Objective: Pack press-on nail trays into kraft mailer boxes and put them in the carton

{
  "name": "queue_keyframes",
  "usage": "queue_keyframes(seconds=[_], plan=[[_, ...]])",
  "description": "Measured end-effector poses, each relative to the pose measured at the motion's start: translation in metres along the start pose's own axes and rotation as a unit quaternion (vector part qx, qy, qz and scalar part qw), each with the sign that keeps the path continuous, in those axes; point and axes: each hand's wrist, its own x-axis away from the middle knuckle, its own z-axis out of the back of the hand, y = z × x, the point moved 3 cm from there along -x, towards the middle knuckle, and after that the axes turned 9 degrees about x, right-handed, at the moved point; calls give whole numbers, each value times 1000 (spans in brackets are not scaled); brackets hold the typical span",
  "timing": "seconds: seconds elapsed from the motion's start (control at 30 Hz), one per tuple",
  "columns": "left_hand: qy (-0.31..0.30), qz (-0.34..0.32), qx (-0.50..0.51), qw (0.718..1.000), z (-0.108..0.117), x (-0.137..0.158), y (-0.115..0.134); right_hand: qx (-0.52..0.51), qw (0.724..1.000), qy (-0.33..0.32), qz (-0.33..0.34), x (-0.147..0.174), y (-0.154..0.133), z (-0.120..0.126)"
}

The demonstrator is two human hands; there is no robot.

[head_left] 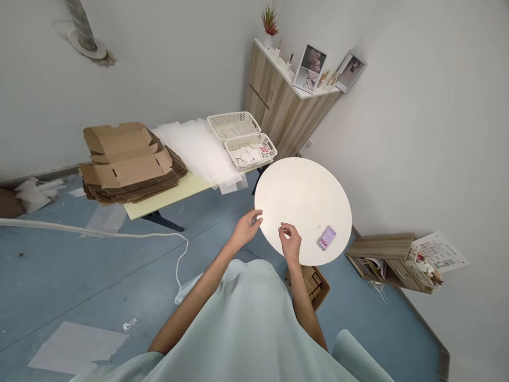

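Your left hand (244,228) is parted, your right hand (291,243) curled, whether pinching anything I can't tell, and the blurred purple item (326,237) lies right of both on the round table (303,188).

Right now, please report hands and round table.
Left hand open, near edge of round table. Right hand over it, partly curled. To its right, pixelated purple item.

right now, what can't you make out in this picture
Purple item on the round table, head view: pixelated, so unidentifiable.
Right hand, head view: too small to tell whether it pinches anything.
Cardboard box, head view: partly hidden by the round table and right forearm.
Printed sheet, head view: text too small.
Brown object, head view: cut off by the left edge.
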Motion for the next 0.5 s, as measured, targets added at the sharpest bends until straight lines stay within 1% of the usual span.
queue_keyframes(seconds=[0.13, 0.23, 0.37, 0.5], plan=[[11, 5, -31, 999, 34, -53, 16, -21, 1000, 1, -2, -53, -12, -29], [24, 9, -47, 999, 55, -97, 28, -41, 999, -2, -4, -92, -22, -46], [39, 23, -56, 997, 74, -150, 37, -55, 998, -23, -14, -136, -32, -62], [39, 33, -58, 997, 86, -193, 34, -58, 998, -30, -28, -167, -37, -72]])
